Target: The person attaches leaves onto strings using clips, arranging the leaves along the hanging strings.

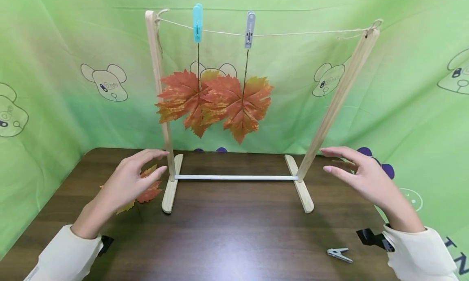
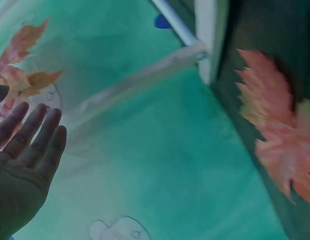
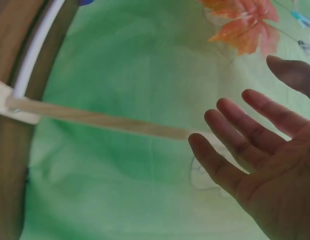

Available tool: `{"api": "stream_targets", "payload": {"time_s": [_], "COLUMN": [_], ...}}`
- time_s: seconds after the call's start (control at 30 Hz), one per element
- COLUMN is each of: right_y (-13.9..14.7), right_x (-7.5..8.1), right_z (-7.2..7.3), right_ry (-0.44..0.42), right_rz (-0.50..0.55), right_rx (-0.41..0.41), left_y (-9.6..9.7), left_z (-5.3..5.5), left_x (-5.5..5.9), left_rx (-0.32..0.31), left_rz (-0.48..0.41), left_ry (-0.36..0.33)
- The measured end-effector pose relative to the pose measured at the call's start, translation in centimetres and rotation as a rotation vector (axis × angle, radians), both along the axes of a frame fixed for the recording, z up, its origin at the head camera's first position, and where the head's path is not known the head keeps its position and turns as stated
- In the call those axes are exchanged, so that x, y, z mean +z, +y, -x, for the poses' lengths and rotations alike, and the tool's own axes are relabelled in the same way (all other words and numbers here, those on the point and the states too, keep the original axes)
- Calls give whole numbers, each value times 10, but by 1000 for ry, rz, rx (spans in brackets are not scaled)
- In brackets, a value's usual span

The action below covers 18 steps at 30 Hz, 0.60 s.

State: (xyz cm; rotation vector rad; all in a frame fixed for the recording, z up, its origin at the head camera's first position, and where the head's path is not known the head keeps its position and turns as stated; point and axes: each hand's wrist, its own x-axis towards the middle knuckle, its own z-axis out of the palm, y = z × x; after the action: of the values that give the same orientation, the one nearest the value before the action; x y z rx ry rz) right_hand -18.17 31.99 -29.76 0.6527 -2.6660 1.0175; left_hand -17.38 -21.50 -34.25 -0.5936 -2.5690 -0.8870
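My left hand (image 1: pixel 126 177) hovers beside the left post of a wooden frame (image 1: pixel 155 61), fingers extended and holding nothing. Beneath it on the table lies an orange-red artificial maple leaf (image 1: pixel 149 193), partly hidden by the hand in the head view. My right hand (image 1: pixel 360 175) is held in the air just right of the right post, also with nothing in its fingers. Between the posts a string (image 1: pixel 296 33) carries two leaves: the left leaf (image 1: pixel 183 97) hangs from a blue clothespin (image 1: pixel 197 22), the right leaf (image 1: pixel 242 106) from a grey clothespin (image 1: pixel 250 28). The leaves overlap.
Another grey clothespin (image 1: pixel 339 254) lies on the brown table (image 1: pixel 234 232) at the front right. A white rod (image 1: pixel 236 177) joins the frame's two wooden feet low down. Green cloth (image 1: pixel 286 126) with printed bear faces hangs behind and at both sides.
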Motion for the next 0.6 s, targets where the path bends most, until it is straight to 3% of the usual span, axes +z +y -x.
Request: {"api": "stream_targets", "payload": {"time_s": [0.17,0.4,0.6], "right_y": [13,26,35], "right_x": [-15,-31,-44], "right_z": [-5,-8,-12], "right_ry": [-1,-8,-6], "right_rz": [-19,-70,-81], "right_rx": [5,34,37], "left_y": [-16,-35,-43], "left_z": [-5,-11,-14], "left_x": [-12,-32,-45], "left_rx": [3,-57,-85], "left_rz": [54,146,176], "left_ry": [-49,-152,-194]}}
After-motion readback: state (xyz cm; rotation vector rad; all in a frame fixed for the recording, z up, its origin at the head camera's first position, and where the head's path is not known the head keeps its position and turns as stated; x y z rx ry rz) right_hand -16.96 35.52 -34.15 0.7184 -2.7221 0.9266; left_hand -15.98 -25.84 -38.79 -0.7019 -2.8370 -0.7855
